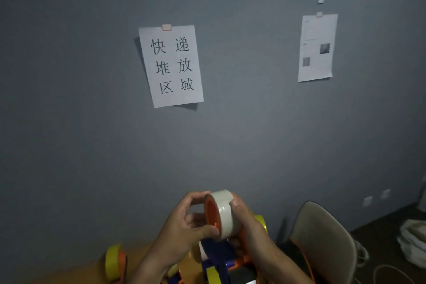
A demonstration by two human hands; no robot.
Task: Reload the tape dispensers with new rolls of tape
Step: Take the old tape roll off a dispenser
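Observation:
A whitish roll of tape (224, 211) sits on the orange hub of a tape dispenser with a dark blue frame (217, 253), held up in front of a grey wall. My left hand (184, 223) pinches the roll's left edge between thumb and fingers. From the right, my right hand (245, 221) grips the roll and the dispenser, thumb on the tape's outer face. Another dispenser loaded with yellow tape (114, 261) stands on the wooden table at lower left. More yellow tape (261, 220) shows behind my right hand.
A wooden table (76, 272) runs along the bottom left. A beige chair (322, 242) stands at lower right, with white bags (412, 244) on the floor beyond it. Two paper sheets hang on the grey wall (92, 122).

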